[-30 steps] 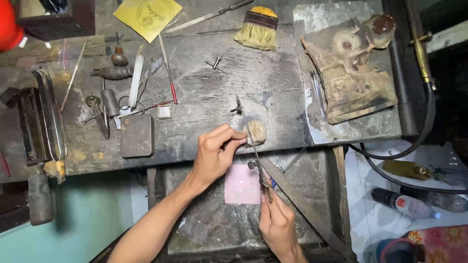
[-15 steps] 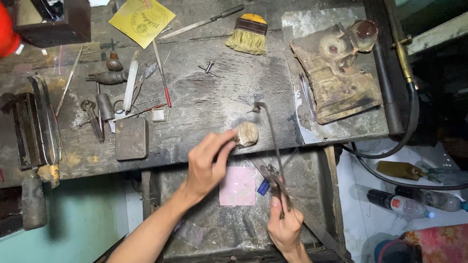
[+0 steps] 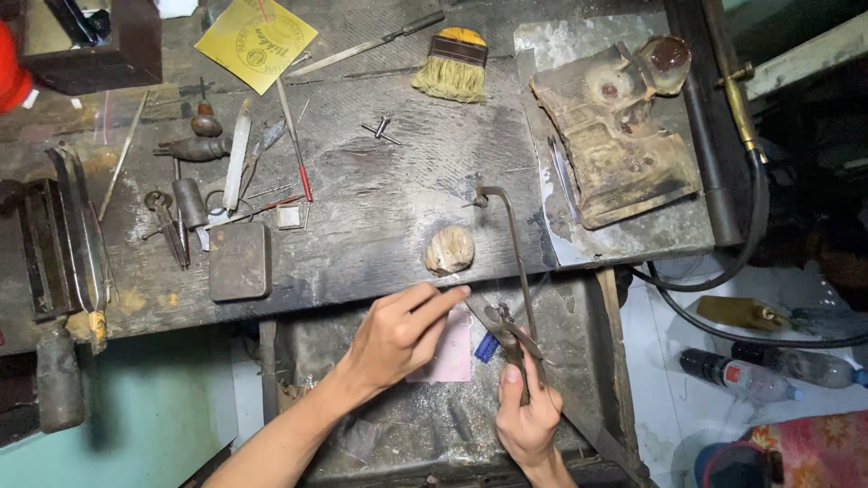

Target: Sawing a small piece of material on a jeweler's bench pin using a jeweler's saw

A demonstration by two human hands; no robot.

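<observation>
Label-wise there's not much: a yellow square sheet of sandpaper (image 3: 256, 42) with a round printed mark sits way up at the far left of the bench (image 3: 380, 199), well away from both my hands. A pale pink card (image 3: 449, 351) lies right under my left fingertips, and a small blue tag (image 3: 486, 346) pokes out just left of my right hand's grip. Off to the right on the floor there's a dark bottle with a red label band (image 3: 737, 373).

My left hand (image 3: 398, 334) comes in from the lower left, forearm angled up, index and thumb stretched out toward the bench edge and pinched together near the saw blade. Can't tell if there's anything tiny between them, too small to see. My right hand (image 3: 527, 417) is below it, fist wrapped closed around the handle of the jeweller's saw (image 3: 514, 271), thumb up along the handle. The saw frame rises straight up from that grip and hooks over the bench, just right of the rounded wooden bench peg (image 3: 449, 249).

Compared to half a second ago, my left hand has dropped off the peg and sits lower, below the bench edge, and the peg is now fully uncovered. The saw frame is in about the same spot, right hand too.
</observation>
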